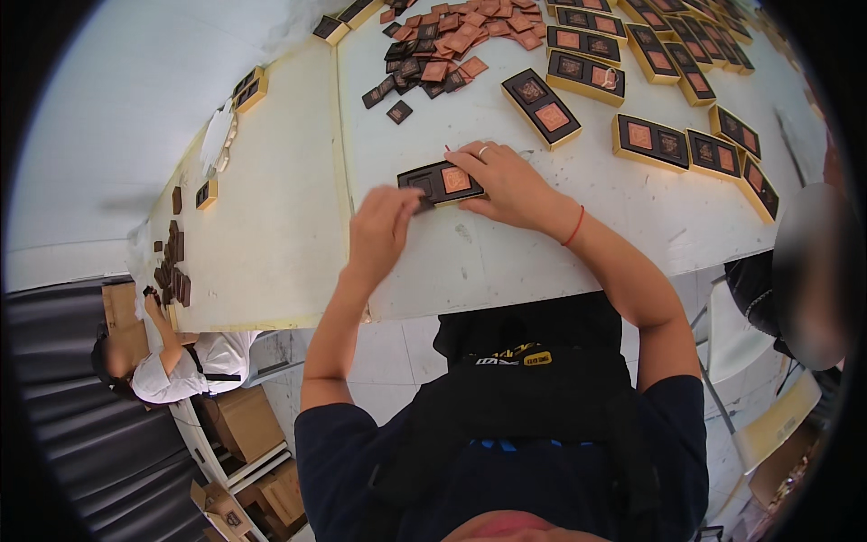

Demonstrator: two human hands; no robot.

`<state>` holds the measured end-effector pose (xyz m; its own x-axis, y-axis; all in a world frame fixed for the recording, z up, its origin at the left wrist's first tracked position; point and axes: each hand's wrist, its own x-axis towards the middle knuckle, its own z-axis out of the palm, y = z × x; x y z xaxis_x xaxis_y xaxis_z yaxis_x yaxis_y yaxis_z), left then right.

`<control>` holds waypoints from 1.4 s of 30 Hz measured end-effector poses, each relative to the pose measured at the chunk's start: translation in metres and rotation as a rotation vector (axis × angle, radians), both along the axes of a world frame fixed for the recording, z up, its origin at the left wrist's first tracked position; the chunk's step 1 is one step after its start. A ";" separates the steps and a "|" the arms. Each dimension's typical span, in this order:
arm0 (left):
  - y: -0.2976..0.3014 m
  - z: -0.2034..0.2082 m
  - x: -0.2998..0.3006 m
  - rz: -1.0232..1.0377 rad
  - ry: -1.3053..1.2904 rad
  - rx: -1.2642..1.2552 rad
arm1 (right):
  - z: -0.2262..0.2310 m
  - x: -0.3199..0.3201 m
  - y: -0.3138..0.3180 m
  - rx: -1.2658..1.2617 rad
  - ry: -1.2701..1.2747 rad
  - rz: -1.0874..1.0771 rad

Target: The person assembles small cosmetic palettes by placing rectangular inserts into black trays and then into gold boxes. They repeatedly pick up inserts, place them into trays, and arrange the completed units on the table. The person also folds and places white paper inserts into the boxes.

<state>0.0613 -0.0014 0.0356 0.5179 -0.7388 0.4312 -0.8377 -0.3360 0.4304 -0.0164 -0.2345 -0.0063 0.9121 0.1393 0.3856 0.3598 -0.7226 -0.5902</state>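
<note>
In front of me on the white table lies a small gold-edged box (431, 186) with a black insert. A copper-coloured square (456, 180) sits in its right compartment, and a dark recess shows on the left. My right hand (506, 185) grips the box's right end, with the thumb at the near side and fingers over the far side. At the left end, my left hand (379, 230) is closed in a pinch on a dark square piece (419, 202), slightly blurred by motion.
Loose copper and dark squares (465, 38) lie piled at the far middle. Several filled boxes (650, 143) stand to the right and far right. A person (185, 370) in a white shirt sits at the left end, near dark pieces (172, 266). Another person is at the right edge.
</note>
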 end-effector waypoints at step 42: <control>-0.063 -0.058 0.375 0.486 -0.162 0.338 | 0.056 0.120 -0.160 -0.022 -0.042 -0.395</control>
<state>0.4362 -0.0645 -0.0220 0.7776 -0.5439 0.3153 -0.5999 -0.7920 0.1134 0.1036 -0.3941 0.0499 0.8805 -0.2106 0.4246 0.0751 -0.8226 -0.5636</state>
